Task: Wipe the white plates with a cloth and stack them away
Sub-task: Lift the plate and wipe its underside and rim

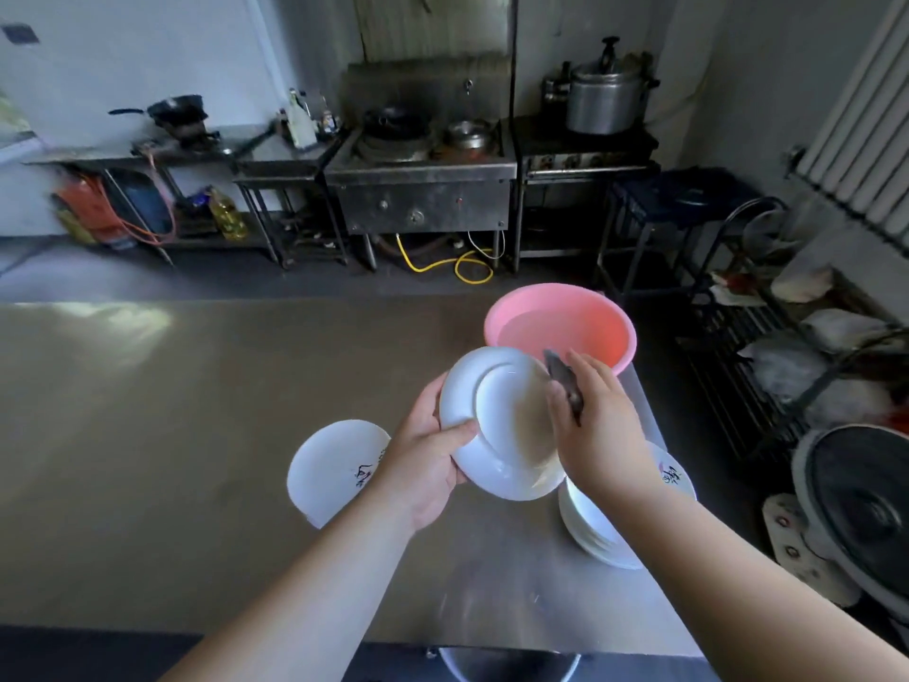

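Observation:
My left hand (425, 452) grips a white plate (497, 415) by its left rim and holds it tilted above the steel table (196, 411). My right hand (597, 425) holds a dark cloth (565, 383) against the plate's right edge. A single white plate with dark lettering (334, 467) lies flat on the table to the left. Beneath my right forearm sits a stack of white plates (597, 526), partly hidden.
A pink basin (560, 329) holding water stands just behind the held plate near the table's right edge. A wire rack (767, 347) and a fan (861, 509) stand to the right. Stoves and pots line the far wall across the floor.

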The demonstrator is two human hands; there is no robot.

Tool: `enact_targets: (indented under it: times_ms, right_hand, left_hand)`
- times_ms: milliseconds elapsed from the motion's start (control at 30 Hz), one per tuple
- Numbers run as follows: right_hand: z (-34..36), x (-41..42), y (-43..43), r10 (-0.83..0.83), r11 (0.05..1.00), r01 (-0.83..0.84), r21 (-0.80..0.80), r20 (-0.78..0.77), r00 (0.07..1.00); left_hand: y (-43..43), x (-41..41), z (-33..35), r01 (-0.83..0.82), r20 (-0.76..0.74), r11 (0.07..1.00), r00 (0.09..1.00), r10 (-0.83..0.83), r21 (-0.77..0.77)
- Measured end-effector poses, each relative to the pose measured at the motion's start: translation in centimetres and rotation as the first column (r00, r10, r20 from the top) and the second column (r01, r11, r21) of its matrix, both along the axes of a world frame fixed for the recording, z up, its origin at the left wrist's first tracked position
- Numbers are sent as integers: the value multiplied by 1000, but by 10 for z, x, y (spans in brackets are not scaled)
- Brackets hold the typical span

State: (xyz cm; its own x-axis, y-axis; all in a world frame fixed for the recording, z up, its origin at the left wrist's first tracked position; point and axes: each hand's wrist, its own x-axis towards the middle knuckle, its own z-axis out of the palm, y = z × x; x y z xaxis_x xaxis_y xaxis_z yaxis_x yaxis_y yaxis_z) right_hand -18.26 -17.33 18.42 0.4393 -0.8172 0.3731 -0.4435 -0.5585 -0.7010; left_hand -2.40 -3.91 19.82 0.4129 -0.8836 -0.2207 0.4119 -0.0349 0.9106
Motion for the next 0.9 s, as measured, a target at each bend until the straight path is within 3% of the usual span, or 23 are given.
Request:
enact_targets:
  times_ms: [100, 167, 367, 433, 600, 767, 900]
  right_hand:
    - [12, 3, 5, 248, 958, -261, -121, -112, 962]
    - [15, -1, 12, 324, 912, -366, -186, -224, 919]
    - [9, -35, 47, 485, 742, -586, -325, -344, 804]
    - [8, -40, 38, 471, 716, -588, -376, -362, 804]
    - [26, -30, 10, 298, 830, -407, -381, -314, 901]
    - [18, -51, 43, 406, 702, -545, -458, -372, 835]
    - [30, -41, 8, 236, 838, -356, -414, -313, 920]
  left_hand:
    - [1, -25, 13, 51, 0, 997, 999, -51, -65]
    - [1, -36, 20, 60, 22, 994, 998, -58, -94]
    - [-1, -45, 34, 4, 7, 984, 1000, -3, -177]
    - [-1, -49, 36, 13, 17, 985, 1000, -10, -170]
    - [-6, -59, 41, 47, 84, 985, 996, -33, -167]
    - [-8, -52, 43, -32, -16, 970, 999, 29, -242]
    - [-6, -58, 35, 60, 7, 971, 998, -60, -232]
